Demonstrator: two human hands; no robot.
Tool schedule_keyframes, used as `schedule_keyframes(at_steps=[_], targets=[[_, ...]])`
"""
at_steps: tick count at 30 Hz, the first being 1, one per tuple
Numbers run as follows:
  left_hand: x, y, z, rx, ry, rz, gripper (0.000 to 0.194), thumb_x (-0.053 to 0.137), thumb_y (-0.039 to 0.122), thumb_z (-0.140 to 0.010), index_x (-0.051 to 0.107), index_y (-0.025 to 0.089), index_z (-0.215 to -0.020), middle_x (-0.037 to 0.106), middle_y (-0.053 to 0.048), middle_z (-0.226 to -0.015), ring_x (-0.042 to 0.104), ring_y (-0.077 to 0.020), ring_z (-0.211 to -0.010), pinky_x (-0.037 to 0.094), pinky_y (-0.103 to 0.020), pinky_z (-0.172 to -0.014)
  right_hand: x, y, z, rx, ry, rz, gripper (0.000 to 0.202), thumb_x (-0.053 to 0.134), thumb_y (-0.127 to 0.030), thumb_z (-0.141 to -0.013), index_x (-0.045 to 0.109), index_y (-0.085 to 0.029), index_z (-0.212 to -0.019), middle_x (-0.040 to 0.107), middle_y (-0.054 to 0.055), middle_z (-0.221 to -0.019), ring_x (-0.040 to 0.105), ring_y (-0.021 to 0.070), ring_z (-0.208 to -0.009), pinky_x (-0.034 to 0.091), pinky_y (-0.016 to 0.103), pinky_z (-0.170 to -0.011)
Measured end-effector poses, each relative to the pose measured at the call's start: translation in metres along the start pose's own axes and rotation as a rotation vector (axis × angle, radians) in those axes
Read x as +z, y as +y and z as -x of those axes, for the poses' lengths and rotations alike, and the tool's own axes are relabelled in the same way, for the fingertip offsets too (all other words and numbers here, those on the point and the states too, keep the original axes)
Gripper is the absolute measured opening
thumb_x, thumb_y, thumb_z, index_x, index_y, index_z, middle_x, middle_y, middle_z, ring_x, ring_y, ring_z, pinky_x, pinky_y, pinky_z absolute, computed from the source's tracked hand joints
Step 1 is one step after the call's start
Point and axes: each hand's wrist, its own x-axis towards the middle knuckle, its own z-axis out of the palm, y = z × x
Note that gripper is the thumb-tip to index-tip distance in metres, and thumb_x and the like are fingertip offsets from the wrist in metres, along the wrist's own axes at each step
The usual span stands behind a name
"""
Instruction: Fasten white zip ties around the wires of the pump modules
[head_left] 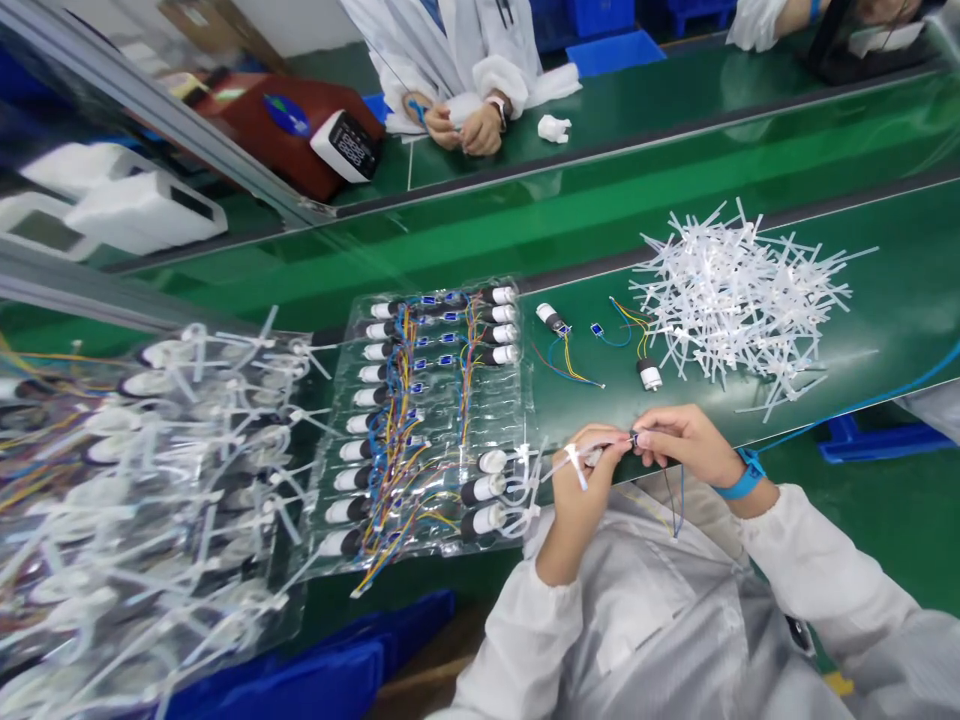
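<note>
My left hand [589, 480] is closed around a white tube piece [576, 462] with a white connector. Its fingertips meet those of my right hand [686, 445], which pinches a small dark part [634, 438] with thin wires hanging below. Beyond my hands lie a white and black cylinder [551, 318] with wires, a small blue board [597, 329] and another wired cylinder [649, 374]. A clear tray [439, 400] at my left holds rows of cylinders, blue boards and coloured wires.
White branching tubes [742, 295] are heaped at the right. More wired parts with tubes [150, 500] fill the left side. Across a green divider [480, 225], a person's hands [465, 127] rest near a white piece [554, 128]. A metal post crosses the upper left.
</note>
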Motion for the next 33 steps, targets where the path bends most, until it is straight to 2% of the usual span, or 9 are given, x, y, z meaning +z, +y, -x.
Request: schedule_keyframes(at_steps=[9,13,16,20,22,25,28,30,33], targets=[[-0.006,0.006,-0.005,0.08,-0.04,-0.06,0.015,0.079,0.03,-0.103,0.086,0.022,-0.093,0.082,-0.005,-0.089,0.077,-0.0191,-0.08,0.06,-0.029,-0.074,-0.002,-0.003,-0.005,0.06,-0.025,-0.002,0.041,0.088,-0.058,-0.091,0.083,-0.017,-0.094,0.074,0.002,-0.069,0.058,0.0129,-0.054,0.049,0.026,-0.054],[-0.004,0.002,-0.005,0.01,-0.013,-0.047,0.014,0.077,0.027,-0.103,0.086,0.022,-0.093,0.081,-0.005,-0.091,0.078,-0.0204,-0.085,0.06,-0.03,-0.08,0.001,-0.003,-0.006,0.047,0.002,0.029,0.041,0.086,-0.059,-0.092,0.084,-0.018,-0.093,0.074,0.002,-0.069,0.059,0.0137,-0.056,0.049,0.026,-0.055],[-0.003,-0.001,-0.004,-0.044,-0.008,-0.039,0.005,0.08,0.025,-0.1,0.084,0.022,-0.1,0.079,-0.005,-0.097,0.075,-0.0205,-0.088,0.06,-0.032,-0.084,0.006,-0.001,-0.007,0.009,0.066,0.047,0.041,0.084,-0.06,-0.092,0.084,-0.018,-0.09,0.074,0.002,-0.07,0.06,0.0144,-0.057,0.051,0.027,-0.057],[-0.006,-0.005,-0.002,0.003,-0.07,-0.051,0.037,0.083,0.031,-0.098,0.074,0.024,-0.134,0.072,-0.004,-0.106,0.071,-0.0191,-0.088,0.059,-0.034,-0.09,0.011,0.003,-0.01,-0.039,0.162,0.008,0.044,0.085,-0.063,-0.09,0.083,-0.019,-0.09,0.075,0.004,-0.073,0.063,0.0164,-0.059,0.054,0.03,-0.06],[-0.008,-0.009,0.001,0.021,-0.071,-0.019,0.044,0.078,0.036,-0.102,0.066,0.023,-0.143,0.07,-0.006,-0.11,0.071,-0.0209,-0.095,0.059,-0.036,-0.094,0.013,0.005,-0.011,-0.065,0.194,0.015,0.044,0.084,-0.064,-0.091,0.082,-0.019,-0.091,0.075,0.004,-0.073,0.064,0.0175,-0.06,0.055,0.031,-0.062],[-0.01,-0.013,0.001,-0.042,-0.045,0.062,0.04,0.071,0.045,-0.107,0.062,0.023,-0.14,0.07,-0.01,-0.119,0.071,-0.0231,-0.105,0.059,-0.038,-0.098,0.015,0.007,-0.01,-0.094,0.215,0.07,0.043,0.079,-0.062,-0.095,0.081,-0.02,-0.088,0.076,0.004,-0.075,0.065,0.018,-0.062,0.056,0.032,-0.064],[-0.009,-0.013,0.0,-0.159,0.004,0.145,0.04,0.07,0.049,-0.108,0.062,0.024,-0.138,0.071,-0.012,-0.131,0.071,-0.0264,-0.12,0.056,-0.042,-0.111,0.017,0.011,-0.008,-0.107,0.212,0.155,0.039,0.075,-0.057,-0.099,0.083,-0.02,-0.092,0.075,0.003,-0.075,0.066,0.0184,-0.064,0.056,0.031,-0.066],[-0.006,-0.01,-0.002,-0.215,0.019,0.218,0.045,0.074,0.049,-0.105,0.06,0.025,-0.14,0.072,-0.013,-0.139,0.07,-0.0283,-0.129,0.053,-0.045,-0.117,0.018,0.014,-0.006,-0.121,0.194,0.234,0.035,0.072,-0.053,-0.1,0.084,-0.02,-0.097,0.076,0.003,-0.077,0.069,0.0191,-0.067,0.057,0.031,-0.068],[0.001,-0.007,-0.003,-0.257,0.016,0.303,0.054,0.08,0.043,-0.101,0.057,0.025,-0.145,0.074,-0.014,-0.141,0.072,-0.0278,-0.128,0.054,-0.044,-0.116,0.018,0.015,-0.004,-0.161,0.164,0.349,0.034,0.068,-0.05,-0.104,0.086,-0.021,-0.102,0.078,0.005,-0.083,0.071,0.02,-0.071,0.058,0.031,-0.07]])
